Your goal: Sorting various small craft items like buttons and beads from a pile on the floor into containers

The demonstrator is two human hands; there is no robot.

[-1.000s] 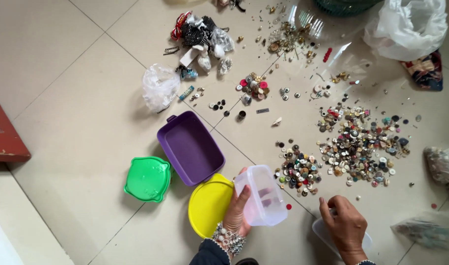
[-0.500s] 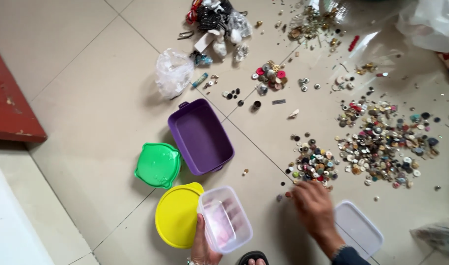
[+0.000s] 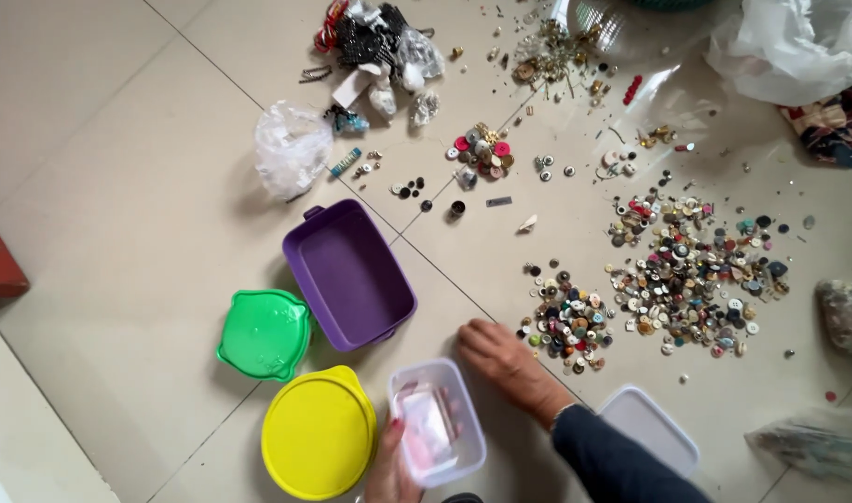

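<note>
From above, looking down with the person, the left hand (image 3: 388,466) cupped a small clear plastic box (image 3: 437,435) from below and behind, low in the picture; only part of that hand showed, its fingers dim through the plastic wall, wrapped round the box and holding it tilted with the mouth up. The right hand (image 3: 502,357) lay flat on the tiled floor (image 3: 146,224), fingers loosely curled and closed downward, just left of the nearer heap of mixed buttons (image 3: 565,321). Whether it had a button pinched under the fingertips I could not tell, since the fingers hid whatever was beneath them.

A larger spread of buttons (image 3: 691,275) lay further right, and the clear lid (image 3: 651,430) rested on the floor by the dark sleeve (image 3: 621,461).

What worried me was that sleeve: it hung close over the lid and near the heap, and a sweep of the forearm looked likely to scatter sorted buttons back together. The box, held one-handed at a slant, seemed apt to tip and spill. The purple tub (image 3: 349,274), the green lid (image 3: 263,333) and the yellow lid (image 3: 319,433) crowded the left, leaving that hand little room.
</note>
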